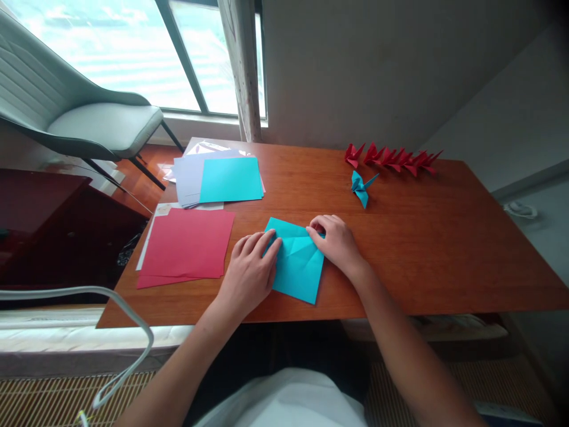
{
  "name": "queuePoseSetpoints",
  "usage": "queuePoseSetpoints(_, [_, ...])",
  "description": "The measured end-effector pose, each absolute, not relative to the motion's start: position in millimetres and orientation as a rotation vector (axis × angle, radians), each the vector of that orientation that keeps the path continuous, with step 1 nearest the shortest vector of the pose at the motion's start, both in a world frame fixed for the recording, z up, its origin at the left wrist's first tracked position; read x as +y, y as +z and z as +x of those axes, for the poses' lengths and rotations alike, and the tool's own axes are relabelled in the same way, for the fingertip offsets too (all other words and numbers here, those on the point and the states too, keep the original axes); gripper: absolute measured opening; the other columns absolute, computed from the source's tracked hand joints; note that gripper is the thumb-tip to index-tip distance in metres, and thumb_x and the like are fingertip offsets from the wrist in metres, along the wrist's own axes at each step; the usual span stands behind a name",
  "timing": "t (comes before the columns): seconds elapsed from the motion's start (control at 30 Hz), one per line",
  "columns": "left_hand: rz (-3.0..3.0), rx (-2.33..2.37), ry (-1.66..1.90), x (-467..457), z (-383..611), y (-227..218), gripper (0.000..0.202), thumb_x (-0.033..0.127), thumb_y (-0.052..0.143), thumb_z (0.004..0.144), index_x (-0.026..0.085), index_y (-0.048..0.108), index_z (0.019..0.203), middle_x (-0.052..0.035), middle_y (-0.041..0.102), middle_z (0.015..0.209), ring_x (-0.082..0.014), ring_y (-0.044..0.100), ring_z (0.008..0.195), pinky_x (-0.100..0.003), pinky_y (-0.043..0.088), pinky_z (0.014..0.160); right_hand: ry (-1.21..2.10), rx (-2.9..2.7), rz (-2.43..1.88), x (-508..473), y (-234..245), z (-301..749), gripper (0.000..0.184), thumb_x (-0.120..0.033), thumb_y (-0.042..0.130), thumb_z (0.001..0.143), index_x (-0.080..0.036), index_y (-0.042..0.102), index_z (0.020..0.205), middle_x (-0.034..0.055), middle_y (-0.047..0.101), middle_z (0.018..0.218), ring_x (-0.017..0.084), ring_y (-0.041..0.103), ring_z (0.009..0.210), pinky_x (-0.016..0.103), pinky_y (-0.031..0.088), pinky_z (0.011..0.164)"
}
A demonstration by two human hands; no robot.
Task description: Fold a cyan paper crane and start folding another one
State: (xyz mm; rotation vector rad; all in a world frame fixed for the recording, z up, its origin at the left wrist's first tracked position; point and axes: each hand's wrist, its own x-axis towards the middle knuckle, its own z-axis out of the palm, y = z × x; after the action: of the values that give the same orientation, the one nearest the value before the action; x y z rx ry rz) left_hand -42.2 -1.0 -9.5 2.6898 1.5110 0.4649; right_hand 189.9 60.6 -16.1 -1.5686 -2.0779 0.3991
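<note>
A turquoise sheet of origami paper [297, 270] lies near the table's front edge, with crease lines across it and a fold along its upper part. My left hand [252, 267] rests over its left edge, fingers curled and thumb and forefinger pressing on the paper. At the upper right corner, my right hand [334, 240] pinches the paper between thumb and fingertips. The paper under both hands is partly hidden. Beyond my right hand stands a folded turquoise paper crane [363, 188].
Several red paper cranes [395, 159] stand in a row at the back right of the wooden table [427, 249]. Red sheets [186, 243] lie at the left, with turquoise sheets [232, 179] and pale sheets [187, 178] behind. A chair [102, 127] stands by the window; a white cable [133, 311] hangs front left.
</note>
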Motion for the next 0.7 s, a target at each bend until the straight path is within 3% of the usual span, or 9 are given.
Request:
queuePoseSetpoints(0.23, [2.727,1.486,0.445,-6,-42,-9,0.042,0.022,0.048,0.097,0.016,0.058,0.137,-0.0150,0.052,0.152,-0.0357,0.050,0.133,-0.054,0.038,0.112,0.315,-2.090,-1.689,58,-10,183,0.023,-0.036,0.067,0.092,-0.023,0.060,0.075,0.0031,0.069,0.077,0.022,0.059,0.078,0.032,0.039,0.068])
queuePoseSetpoints(0.4, [2.714,1.474,0.443,-8,-42,-8,0.044,0.021,0.050,0.095,0.016,0.057,0.139,-0.0162,0.050,0.153,-0.0364,0.048,0.133,-0.056,0.037,0.113,0.345,-2.108,-1.686,48,-9,195,0.036,-0.043,0.061,0.095,-0.022,0.063,0.066,0.0051,0.068,0.071,0.022,0.060,0.073,0.034,0.041,0.069])
queuePoseSetpoints(0.7, [2.706,1.395,0.478,-14,-40,-8,0.046,0.021,0.052,0.094,0.017,0.056,0.139,-0.0159,0.050,0.153,-0.0367,0.045,0.137,-0.058,0.034,0.116,0.991,-1.678,-1.630,29,1,211,0.032,-0.051,0.068,0.086,-0.021,0.070,0.074,0.0014,0.068,0.071,0.018,0.059,0.064,0.030,0.043,0.058])
